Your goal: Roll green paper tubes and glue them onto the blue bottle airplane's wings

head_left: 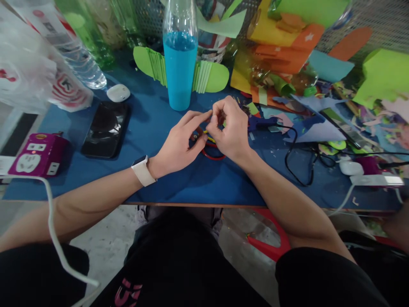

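Both hands meet above the middle of the blue table. My left hand (182,143) has its index finger stretched to the fingertips of the other hand, with the thumb apart below. The fingers of my right hand (232,128) are curled in a pinch; whatever is between them is too small or hidden to make out. Under the hands lie scissors with red handle loops (214,157), partly covered. Just behind stands a clear bottle with a blue lower part (180,72). A pleated light-green paper shape (212,77) spreads out on both sides behind the bottle.
A black phone (106,130), white earbud case (118,93) and purple power adapter (38,154) lie left, near a water bottle (79,59). Paper scraps (380,115), coloured sheets (287,55) and a black cable (289,160) crowd the right. A person is partly visible at far right.
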{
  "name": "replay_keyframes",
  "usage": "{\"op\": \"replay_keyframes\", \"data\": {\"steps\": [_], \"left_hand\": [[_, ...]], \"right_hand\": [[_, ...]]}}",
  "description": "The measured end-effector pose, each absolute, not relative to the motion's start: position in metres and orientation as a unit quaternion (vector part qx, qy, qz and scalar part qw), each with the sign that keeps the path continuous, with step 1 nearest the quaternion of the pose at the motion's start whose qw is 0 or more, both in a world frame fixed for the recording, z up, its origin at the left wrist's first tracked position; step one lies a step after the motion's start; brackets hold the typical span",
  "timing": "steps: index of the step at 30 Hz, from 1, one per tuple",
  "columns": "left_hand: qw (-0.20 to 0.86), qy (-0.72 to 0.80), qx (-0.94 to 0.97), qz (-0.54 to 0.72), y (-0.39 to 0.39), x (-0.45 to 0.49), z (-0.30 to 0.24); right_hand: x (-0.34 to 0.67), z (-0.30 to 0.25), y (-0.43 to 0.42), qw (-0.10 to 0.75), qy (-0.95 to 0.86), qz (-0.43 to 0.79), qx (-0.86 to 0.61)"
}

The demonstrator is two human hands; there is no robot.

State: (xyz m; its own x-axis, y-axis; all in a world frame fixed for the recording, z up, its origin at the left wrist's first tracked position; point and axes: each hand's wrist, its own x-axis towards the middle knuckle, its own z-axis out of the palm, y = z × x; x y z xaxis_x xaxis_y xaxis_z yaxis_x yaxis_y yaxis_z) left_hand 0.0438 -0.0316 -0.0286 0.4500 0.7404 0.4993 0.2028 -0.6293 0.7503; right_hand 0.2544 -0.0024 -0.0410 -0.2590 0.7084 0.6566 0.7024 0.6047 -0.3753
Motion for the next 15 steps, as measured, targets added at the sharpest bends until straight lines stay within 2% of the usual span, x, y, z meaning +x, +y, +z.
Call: {"op": "replay_keyframes", "data": {"steps": [8, 15], "left_hand": [[0.501, 0.247, 0.689, 0.461, -0.019, 0.042, -0.036], [0.571, 0.207, 0.648, 0.460, -0.017, 0.043, -0.042]], "right_hand": [[0.252, -0.028, -0.010, 0.485, -0.767, -0.042, -0.419], [0.263, -0.027, -0.008, 0.430, -0.798, -0.062, -0.418]]}}
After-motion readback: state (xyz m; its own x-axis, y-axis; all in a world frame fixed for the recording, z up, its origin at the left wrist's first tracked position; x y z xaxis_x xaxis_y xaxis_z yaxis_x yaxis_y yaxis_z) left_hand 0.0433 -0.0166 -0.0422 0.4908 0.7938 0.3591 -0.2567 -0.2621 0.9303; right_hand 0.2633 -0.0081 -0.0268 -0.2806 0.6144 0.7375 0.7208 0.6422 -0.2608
